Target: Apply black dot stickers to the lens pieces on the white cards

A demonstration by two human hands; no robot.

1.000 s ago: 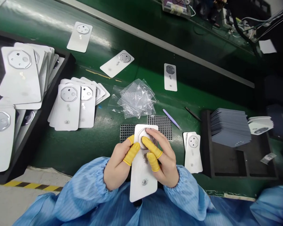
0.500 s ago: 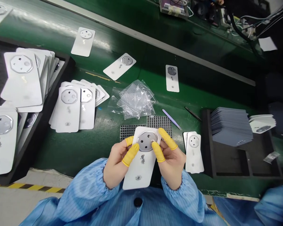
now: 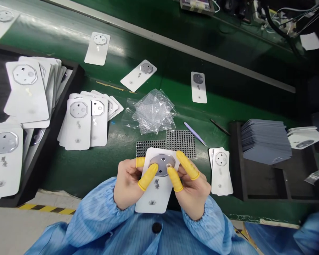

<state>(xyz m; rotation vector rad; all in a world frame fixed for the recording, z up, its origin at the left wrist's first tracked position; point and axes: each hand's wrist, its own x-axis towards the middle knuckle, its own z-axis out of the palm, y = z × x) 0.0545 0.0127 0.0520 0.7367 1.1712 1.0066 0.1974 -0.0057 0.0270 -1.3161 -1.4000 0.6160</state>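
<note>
"Left hand and right hand: how are they placed?"

"Both are partly closed, and the card is gripped at its upper sides, thumbs in front, some fingers bent behind."

"What has been changed?"

"The plate, partly covered by the right fingers a second ago, is now more exposed. The right index finger is set at the card's top corner; the plate is touched by both thumbs."

"Where is the card held?"

"In front of the gown, with tweezers and bags laid beyond it."
</note>
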